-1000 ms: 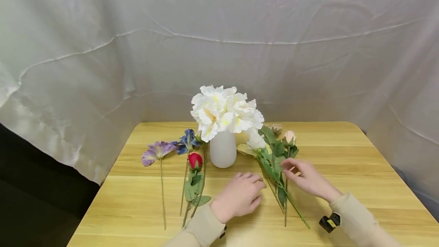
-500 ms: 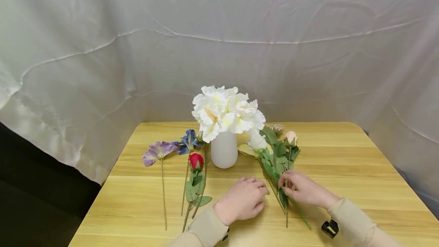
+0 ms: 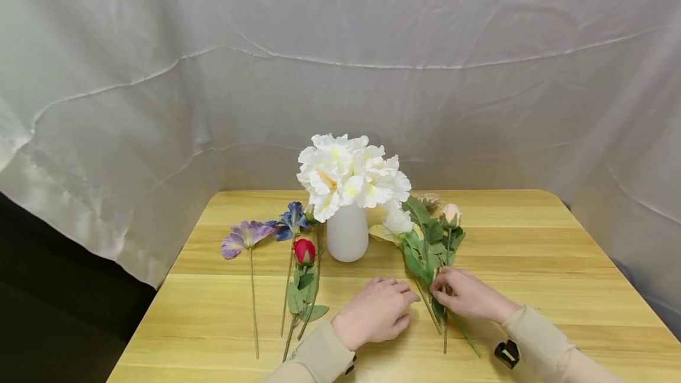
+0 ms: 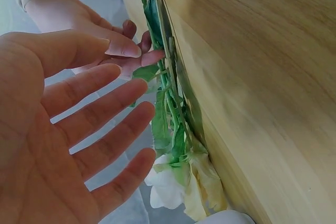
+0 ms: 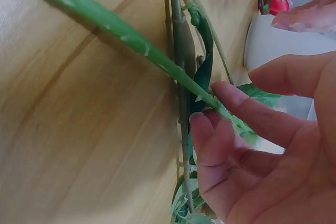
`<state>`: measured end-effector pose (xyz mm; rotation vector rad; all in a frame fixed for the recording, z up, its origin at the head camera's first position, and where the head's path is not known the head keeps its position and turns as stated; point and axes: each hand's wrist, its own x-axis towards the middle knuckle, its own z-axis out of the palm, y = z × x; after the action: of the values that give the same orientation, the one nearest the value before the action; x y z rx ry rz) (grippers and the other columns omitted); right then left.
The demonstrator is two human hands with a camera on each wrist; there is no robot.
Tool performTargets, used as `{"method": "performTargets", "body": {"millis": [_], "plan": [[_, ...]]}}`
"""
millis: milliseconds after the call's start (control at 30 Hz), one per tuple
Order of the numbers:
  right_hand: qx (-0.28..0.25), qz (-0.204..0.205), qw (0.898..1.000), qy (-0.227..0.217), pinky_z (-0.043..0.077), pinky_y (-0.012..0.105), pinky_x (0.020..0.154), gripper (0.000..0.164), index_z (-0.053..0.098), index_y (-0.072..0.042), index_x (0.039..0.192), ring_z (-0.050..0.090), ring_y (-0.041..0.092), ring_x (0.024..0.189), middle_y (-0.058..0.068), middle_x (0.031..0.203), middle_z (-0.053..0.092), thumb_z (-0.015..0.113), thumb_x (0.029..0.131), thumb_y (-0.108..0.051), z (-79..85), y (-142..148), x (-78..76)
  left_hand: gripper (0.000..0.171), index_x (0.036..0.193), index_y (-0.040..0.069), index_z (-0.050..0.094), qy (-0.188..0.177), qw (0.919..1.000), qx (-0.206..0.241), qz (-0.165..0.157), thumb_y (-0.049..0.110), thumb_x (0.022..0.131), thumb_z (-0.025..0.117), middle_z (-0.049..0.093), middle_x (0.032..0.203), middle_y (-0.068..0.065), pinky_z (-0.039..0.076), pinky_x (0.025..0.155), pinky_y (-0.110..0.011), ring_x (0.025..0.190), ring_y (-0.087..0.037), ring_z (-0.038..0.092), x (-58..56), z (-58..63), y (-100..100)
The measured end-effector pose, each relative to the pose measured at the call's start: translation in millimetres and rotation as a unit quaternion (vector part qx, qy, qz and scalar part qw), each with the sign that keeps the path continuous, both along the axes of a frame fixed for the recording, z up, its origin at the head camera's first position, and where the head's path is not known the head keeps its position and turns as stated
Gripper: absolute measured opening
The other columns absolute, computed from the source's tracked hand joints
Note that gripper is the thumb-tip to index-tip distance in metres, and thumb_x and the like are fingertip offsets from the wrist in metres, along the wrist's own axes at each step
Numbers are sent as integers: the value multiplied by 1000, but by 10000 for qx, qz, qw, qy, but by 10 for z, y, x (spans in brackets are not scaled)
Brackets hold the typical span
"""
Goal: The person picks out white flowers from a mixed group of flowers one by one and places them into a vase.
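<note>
My right hand (image 3: 468,294) is at the lower stems of the bunch on the right. In the right wrist view its fingertips touch a green stem (image 5: 142,45), while the thumb (image 5: 283,72) stays apart from it. That stem belongs to a white rose (image 3: 398,218); a pink rose (image 3: 451,213) lies beside it. A darker brown stem (image 5: 181,77) runs next to the green one. My left hand (image 3: 375,309) hovers over the table left of the bunch, its fingers spread and nothing in its palm in the left wrist view.
A white vase (image 3: 347,238) with large white flowers (image 3: 351,176) stands behind the hands. Left of it lie a red rose (image 3: 304,252), a blue iris (image 3: 292,220) and a purple flower (image 3: 247,238). Grey cloth (image 3: 340,105) hangs around the wooden table (image 3: 186,300).
My right hand has moved down along the bunch, nearer to me, with its fingertips in among the stems. The left hand has shifted slightly to the right and toward me.
</note>
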<state>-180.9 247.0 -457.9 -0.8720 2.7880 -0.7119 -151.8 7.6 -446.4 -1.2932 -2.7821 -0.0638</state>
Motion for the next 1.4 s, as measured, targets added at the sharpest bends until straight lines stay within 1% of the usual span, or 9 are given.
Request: {"method": "performTargets", "body": {"millis": [233,433,633,767,933,1033,1100,1267,1400], "plan": [[-43,-39,10000,7,54,24,70,13,76,-7,96,59,7,81,-1,96,66,66,93,-15,-14,-4,2,33,131,26,63,-62,10000,59,24,32,99,60,68,130,9,54,101,-36,123,-13,63,-6,-5,-1],[19,-28,9998,200,50,21,63,4,73,-10,91,55,1,73,-5,86,64,72,87,-9,-69,2,-5,33,131,27,63,-95,9999,86,46,31,99,60,68,130,10,53,101,-35,122,-12,63,-6,-11,-5],[-56,-221,9995,200,44,18,57,21,59,-17,80,46,-4,65,-11,72,56,72,81,0,-103,-12,3,33,131,27,63,-94,9999,77,61,32,98,61,68,129,10,53,101,-36,122,-12,63,-2,-20,-4],[-230,-531,9983,-34,44,19,57,25,53,-13,82,47,-2,65,-7,73,55,70,77,4,-104,-24,24,34,132,28,62,-146,9998,74,87,33,98,61,68,130,10,53,102,-37,123,-13,63,0,-23,-4],[-738,-966,9902,-680,49,20,60,33,51,-4,98,50,5,70,1,79,55,70,73,6,-98,-4,28,35,133,28,61,-131,9998,83,99,33,98,62,68,129,9,53,101,-36,121,-13,63,2,-24,-6],[-1197,-1108,9792,-1207,50,21,61,40,49,1,107,51,10,72,5,84,55,68,72,7,-104,35,18,35,133,27,61,-106,9999,95,89,32,98,62,69,128,9,54,100,-36,120,-13,64,4,-22,-5],[-1566,-1129,9673,-1647,51,22,62,42,47,4,112,52,11,73,5,85,53,66,74,6,-113,66,7,36,133,27,61,-108,9999,104,85,32,98,62,69,128,9,54,100,-36,120,-13,64,4,-21,-6],[-2438,-918,9210,-2896,49,20,60,37,42,9,117,54,10,68,-1,77,53,60,86,0,-139,147,-43,36,135,27,60,-154,9998,105,79,32,98,62,68,131,9,54,101,-36,122,-14,64,0,-25,-6],[-2853,-645,8832,-3667,43,15,57,25,49,7,115,56,4,66,-6,75,59,56,96,-8,-166,212,-74,37,135,27,60,-195,9997,110,86,31,99,61,67,132,8,53,102,-37,124,-14,63,0,-25,-7]]}}
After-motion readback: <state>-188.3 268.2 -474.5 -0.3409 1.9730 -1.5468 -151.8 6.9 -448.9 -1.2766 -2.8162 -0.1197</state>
